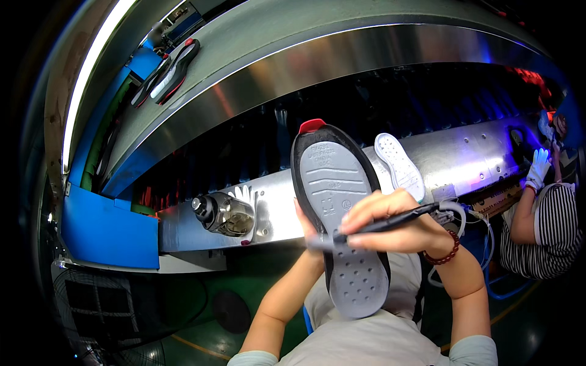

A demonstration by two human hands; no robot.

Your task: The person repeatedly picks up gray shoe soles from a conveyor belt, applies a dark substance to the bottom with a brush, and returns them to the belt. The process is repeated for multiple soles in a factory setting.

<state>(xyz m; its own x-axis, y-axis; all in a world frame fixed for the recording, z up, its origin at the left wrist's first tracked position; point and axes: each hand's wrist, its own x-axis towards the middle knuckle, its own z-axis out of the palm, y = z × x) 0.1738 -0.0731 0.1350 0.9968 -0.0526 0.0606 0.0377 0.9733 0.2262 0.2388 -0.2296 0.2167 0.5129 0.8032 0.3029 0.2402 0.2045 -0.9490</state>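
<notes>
A shoe sole (pixel 334 165) with a grey inside, black rim and red tip is held upright in front of me, its lower end near my lap. My left hand (pixel 307 222) grips its left edge, most of the fingers hidden behind it. In my right hand (pixel 397 222) is a black pen-like tool (pixel 397 219), joined at its back end to a white hose (pixel 458 210). The tool's tip is smeared by motion over the middle of the sole. Beyond my right hand, a white sole (pixel 400 168) lies on the metal shelf (pixel 278 201).
On the shelf's left stands a clear bottle (pixel 232 215) with a black top, beside a white glove (pixel 243 194). Above runs a conveyor belt (pixel 256 43) carrying dark soles (pixel 174 73). At right sits a co-worker in a striped top (pixel 543 232); blue tubing (pixel 506 295) hangs nearby.
</notes>
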